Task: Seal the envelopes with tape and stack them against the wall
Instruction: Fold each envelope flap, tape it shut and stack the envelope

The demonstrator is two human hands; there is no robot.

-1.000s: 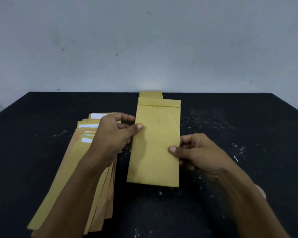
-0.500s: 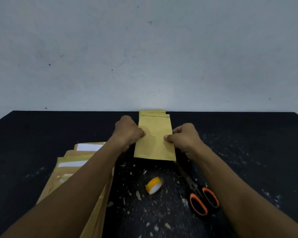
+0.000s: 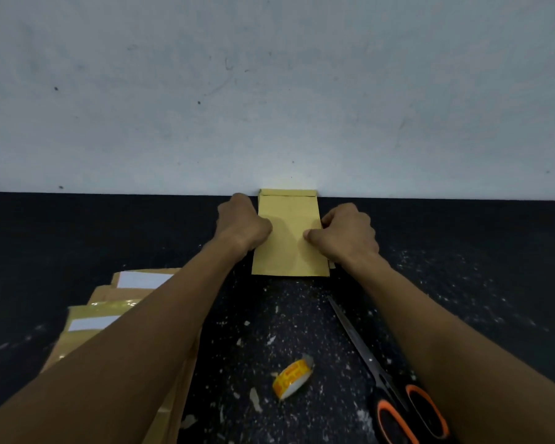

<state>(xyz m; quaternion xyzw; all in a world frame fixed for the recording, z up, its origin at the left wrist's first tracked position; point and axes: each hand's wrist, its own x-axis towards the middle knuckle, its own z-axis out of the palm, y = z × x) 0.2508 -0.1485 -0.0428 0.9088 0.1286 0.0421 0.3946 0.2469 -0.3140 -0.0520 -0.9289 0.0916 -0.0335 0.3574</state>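
Envelope brown, flat, flap folded

Single head-worn wide-angle view, looking forward and down across desk toward wall; forearms close at bottom, hands farther out near wall.

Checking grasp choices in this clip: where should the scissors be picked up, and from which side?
Take the scissors by the orange-and-black handle loops, coming from the near right. The blades point away toward the wall, and the right hand is the nearer one.
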